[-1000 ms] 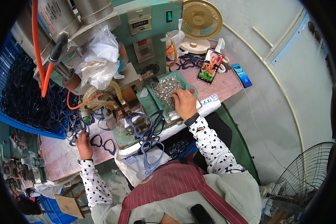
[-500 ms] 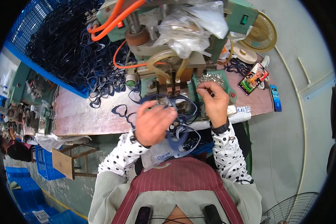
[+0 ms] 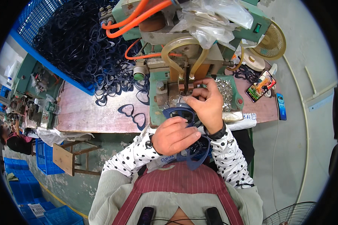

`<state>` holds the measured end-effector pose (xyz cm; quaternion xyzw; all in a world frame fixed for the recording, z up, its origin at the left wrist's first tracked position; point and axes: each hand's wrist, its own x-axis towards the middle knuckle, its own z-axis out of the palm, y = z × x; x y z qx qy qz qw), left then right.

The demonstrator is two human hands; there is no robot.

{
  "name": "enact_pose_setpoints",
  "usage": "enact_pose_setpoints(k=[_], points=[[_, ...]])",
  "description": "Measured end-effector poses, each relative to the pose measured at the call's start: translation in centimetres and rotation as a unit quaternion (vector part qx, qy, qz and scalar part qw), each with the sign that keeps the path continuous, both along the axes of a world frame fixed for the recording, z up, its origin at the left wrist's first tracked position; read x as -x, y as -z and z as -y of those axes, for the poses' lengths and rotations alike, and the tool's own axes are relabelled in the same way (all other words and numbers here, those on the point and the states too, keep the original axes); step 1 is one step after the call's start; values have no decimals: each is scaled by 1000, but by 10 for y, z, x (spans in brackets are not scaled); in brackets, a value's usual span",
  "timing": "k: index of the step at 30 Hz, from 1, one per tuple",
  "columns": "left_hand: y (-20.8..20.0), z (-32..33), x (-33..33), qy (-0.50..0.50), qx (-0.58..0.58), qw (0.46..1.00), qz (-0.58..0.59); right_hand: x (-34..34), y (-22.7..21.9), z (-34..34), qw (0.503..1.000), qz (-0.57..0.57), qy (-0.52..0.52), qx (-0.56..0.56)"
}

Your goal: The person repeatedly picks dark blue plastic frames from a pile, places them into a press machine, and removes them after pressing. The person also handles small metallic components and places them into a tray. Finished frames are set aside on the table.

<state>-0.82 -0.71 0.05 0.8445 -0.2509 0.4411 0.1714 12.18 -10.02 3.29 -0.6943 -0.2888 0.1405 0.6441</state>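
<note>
My left hand [image 3: 174, 137] is closed on a dark blue glasses frame [image 3: 175, 111], whose rim shows just beyond the fingers, under the machine's working head. Close by, my right hand [image 3: 209, 108] reaches in with bent fingers at the copper-coloured tips [image 3: 186, 89] of the bench machine [image 3: 157, 116]. Whatever lies between its thumb and fingers is hidden. More dark blue frames [image 3: 196, 162] hang below my hands, over my lap. Right of the tips, a green tray [image 3: 234, 90] holds many tiny silvery metal parts [image 3: 224, 93].
A blue crate [image 3: 52, 62] heaped with dark frames stands at the far left, with loose frames [image 3: 139, 120] on the table [image 3: 94, 120]. At the right are a lit phone [image 3: 260, 86], a blue object [image 3: 281, 106] and a fan [image 3: 270, 40]. Orange hoses [image 3: 139, 23] arch over the machine.
My right hand has moved left from the metal parts tray to the machine's tips. My left hand, blurred before, has come right and closed on the frame. The whole view has shifted slightly.
</note>
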Motion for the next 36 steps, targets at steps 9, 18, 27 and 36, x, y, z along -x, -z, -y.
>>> enact_pose_setpoints(k=[9, 18, 27, 36], points=[[0, -10, -17, 103, 8, 992, -72, -54, 43, 25, 975, 162, 142, 53], [8, -18, -21, 110, -16, 991, -77, -99, 116, 74, 863, 394, 170, 268], [8, -13, -10, 41, -48, 992, -106, -102, 126, 75, 910, 339, 194, 138], [52, -127, 79, -265, -143, 898, -321, -94, 120, 72, 898, 344, 242, 128]])
